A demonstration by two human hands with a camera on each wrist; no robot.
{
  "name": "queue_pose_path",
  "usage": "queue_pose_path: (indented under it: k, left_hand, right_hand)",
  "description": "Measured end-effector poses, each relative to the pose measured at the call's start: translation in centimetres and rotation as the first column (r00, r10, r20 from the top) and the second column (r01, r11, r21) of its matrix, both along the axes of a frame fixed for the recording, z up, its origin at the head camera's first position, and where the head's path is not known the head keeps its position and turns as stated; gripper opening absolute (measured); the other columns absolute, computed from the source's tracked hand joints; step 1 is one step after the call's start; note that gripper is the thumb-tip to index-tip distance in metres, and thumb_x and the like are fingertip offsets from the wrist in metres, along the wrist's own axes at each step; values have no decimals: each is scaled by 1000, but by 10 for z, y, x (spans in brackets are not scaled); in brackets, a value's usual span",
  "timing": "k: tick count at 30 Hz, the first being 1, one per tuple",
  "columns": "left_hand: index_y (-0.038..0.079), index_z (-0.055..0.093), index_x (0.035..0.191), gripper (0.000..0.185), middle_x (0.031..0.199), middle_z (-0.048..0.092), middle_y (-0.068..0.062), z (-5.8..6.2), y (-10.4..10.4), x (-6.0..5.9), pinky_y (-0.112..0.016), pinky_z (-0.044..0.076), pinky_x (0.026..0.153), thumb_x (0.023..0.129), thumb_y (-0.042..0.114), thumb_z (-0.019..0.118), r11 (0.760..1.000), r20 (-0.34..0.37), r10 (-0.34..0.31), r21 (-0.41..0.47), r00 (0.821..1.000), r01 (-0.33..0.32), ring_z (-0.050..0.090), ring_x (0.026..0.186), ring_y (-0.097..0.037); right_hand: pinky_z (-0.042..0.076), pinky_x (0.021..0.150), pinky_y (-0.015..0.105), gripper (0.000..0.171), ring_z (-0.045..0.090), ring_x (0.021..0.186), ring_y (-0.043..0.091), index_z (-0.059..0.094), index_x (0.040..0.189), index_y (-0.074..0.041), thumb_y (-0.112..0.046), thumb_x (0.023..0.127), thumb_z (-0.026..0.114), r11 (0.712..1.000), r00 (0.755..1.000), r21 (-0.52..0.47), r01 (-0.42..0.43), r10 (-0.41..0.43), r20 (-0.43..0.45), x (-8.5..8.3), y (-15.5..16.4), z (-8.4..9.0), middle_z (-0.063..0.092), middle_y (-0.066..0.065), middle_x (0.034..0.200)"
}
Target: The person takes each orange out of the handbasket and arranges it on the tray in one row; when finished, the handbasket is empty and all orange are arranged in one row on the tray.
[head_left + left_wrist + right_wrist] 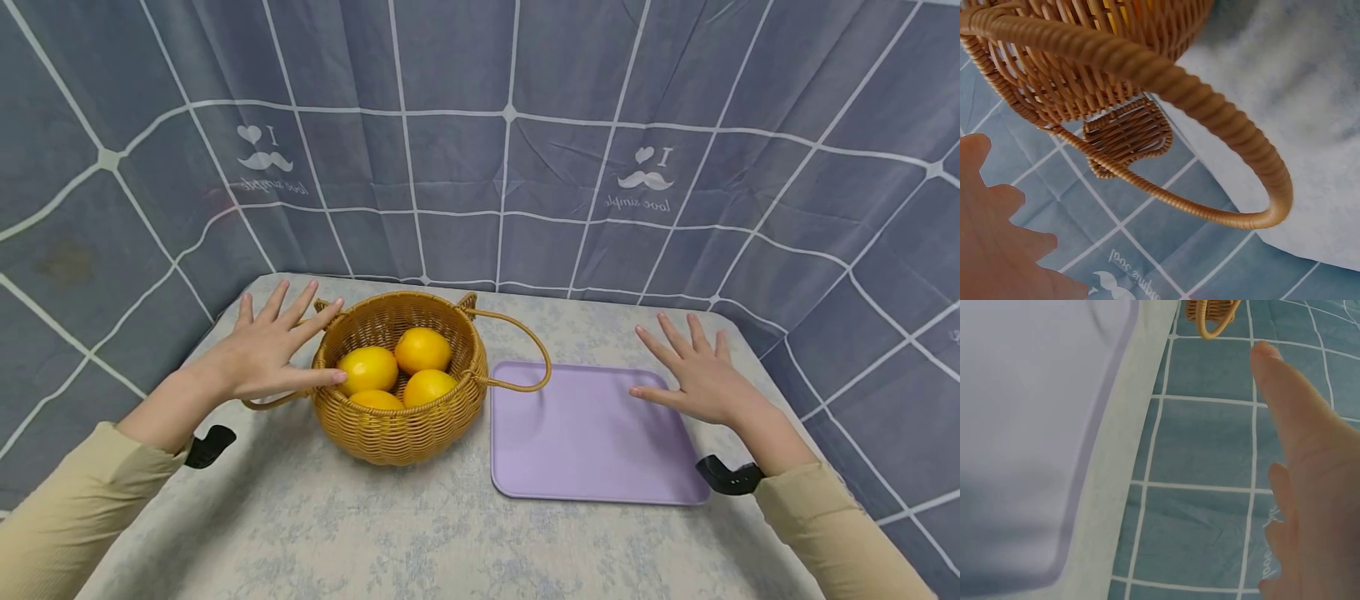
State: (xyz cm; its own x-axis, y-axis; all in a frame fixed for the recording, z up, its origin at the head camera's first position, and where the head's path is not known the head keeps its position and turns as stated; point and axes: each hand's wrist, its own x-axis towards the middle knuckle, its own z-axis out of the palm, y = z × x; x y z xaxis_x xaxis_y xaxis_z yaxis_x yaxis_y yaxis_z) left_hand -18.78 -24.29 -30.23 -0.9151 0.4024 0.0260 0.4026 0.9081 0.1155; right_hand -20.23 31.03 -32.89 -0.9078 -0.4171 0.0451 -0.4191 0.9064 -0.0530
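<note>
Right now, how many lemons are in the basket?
4 visible in the wicker basket: left lemon, back lemon, right lemon, and a front lemon mostly hidden by the rim. More could lie underneath.

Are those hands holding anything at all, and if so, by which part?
Nothing is held. The left hand spreads open beside the basket; the right hand hovers open over the purple tray.

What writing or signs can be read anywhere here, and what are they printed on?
"I", then a heart and a moustache, with "love simple" in script beneath: on the grey checked cloth backdrop, left print.
The same, mirrored or seen from the back: right print.
Part of the script, upside down, with a moustache: left wrist view.
A few letters by the right hand, too cut off to read.
Basket, lemons, tray: none.
</note>
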Motion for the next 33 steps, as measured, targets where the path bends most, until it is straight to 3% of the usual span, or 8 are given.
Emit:
queue_pose_path:
  k: [12, 18, 21, 25, 28, 33]
  left_hand:
    - [28, 1, 152, 87, 154, -18, -6, 6, -1, 3, -62, -23, 102, 88, 59, 52, 993, -1, 2, 122, 1000, -2, -25, 136, -32]
    - [31, 5, 152, 81, 155, -16, -3, 5, -1, 5, -63, -16, 105, 90, 52, 53, 963, 45, 11, 269, 999, -23, -20, 138, -34]
    - [32, 11, 151, 77, 156, -10, 1, 1, 0, 7, -68, -5, 106, 90, 48, 56, 920, 77, 12, 390, 997, -41, -13, 140, -33]
    - [31, 21, 150, 70, 157, 0, 6, -8, 1, 7, -72, 7, 103, 92, 39, 58, 833, 83, 6, 552, 997, -51, -1, 142, -30]
    - [26, 31, 148, 63, 156, 9, 5, -18, 3, 6, -71, 12, 103, 92, 32, 60, 760, 45, 7, 649, 999, -34, 7, 142, -29]
    - [13, 49, 138, 49, 152, 27, -3, -32, 6, 5, -66, 15, 107, 91, 20, 63, 646, -40, 28, 764, 999, 13, 17, 141, -26]
  right_hand:
    - [-4, 105, 69, 86, -14, 138, 40, 9, 152, -27, -53, 87, 59, 985, 993, -164, -60, 76, 93, -7, -19, 11, -7, 13, 156]
    - [7, 107, 67, 85, -8, 141, 33, 10, 152, -28, -50, 88, 60, 953, 981, -295, -61, 112, 156, -16, -43, 21, -4, 10, 157]
    - [12, 110, 63, 83, -3, 143, 27, 12, 152, -30, -46, 88, 62, 923, 974, -371, -105, 172, 150, -23, -59, 26, 0, 7, 157]
    - [17, 112, 56, 81, 5, 143, 23, 13, 151, -29, -42, 89, 63, 874, 955, -448, -188, 269, 125, -32, -84, 33, 6, 2, 157]
    - [19, 113, 52, 77, 10, 142, 22, 16, 151, -23, -34, 91, 62, 834, 939, -511, -206, 316, 137, -29, -107, 44, 11, 2, 156]
    - [27, 112, 43, 72, 21, 139, 21, 23, 150, -22, -30, 91, 63, 765, 910, -604, -223, 385, 151, -39, -137, 46, 19, 0, 154]
